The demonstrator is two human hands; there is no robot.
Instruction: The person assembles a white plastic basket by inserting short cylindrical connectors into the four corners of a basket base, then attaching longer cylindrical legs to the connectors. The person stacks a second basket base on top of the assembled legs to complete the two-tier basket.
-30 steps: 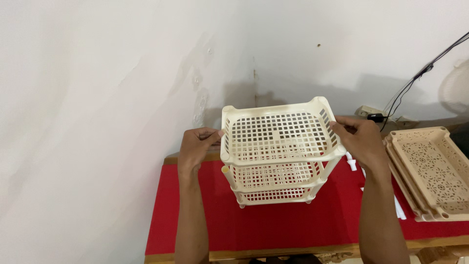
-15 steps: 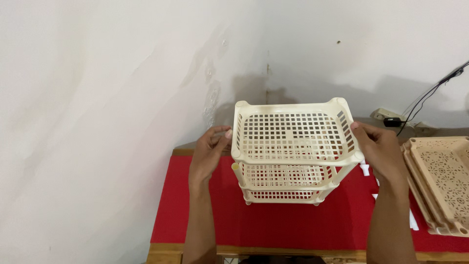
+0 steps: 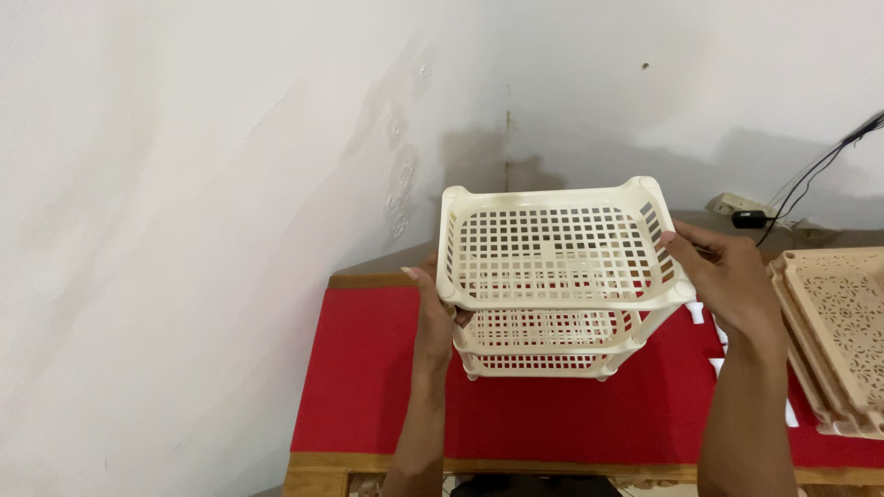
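A cream plastic rack (image 3: 557, 276) with three perforated tiers stands on a red table cover (image 3: 368, 387). My left hand (image 3: 431, 317) grips the rack's left side just under the top tier, fingers tucked beneath the rim. My right hand (image 3: 727, 276) holds the right edge of the top tier, thumb on the rim. The lower tiers are partly hidden under the top one.
A stack of tan lattice-pattern trays (image 3: 838, 331) lies at the right edge of the table. Small white plastic pegs (image 3: 718, 345) lie beside my right arm. A white wall stands close behind, with a power strip (image 3: 737, 210) and black cables (image 3: 820, 166) at the right.
My left hand has moved in from beside the rack and closed under the top tier's left rim. The right hand stays on the right edge. The view shifted slightly.
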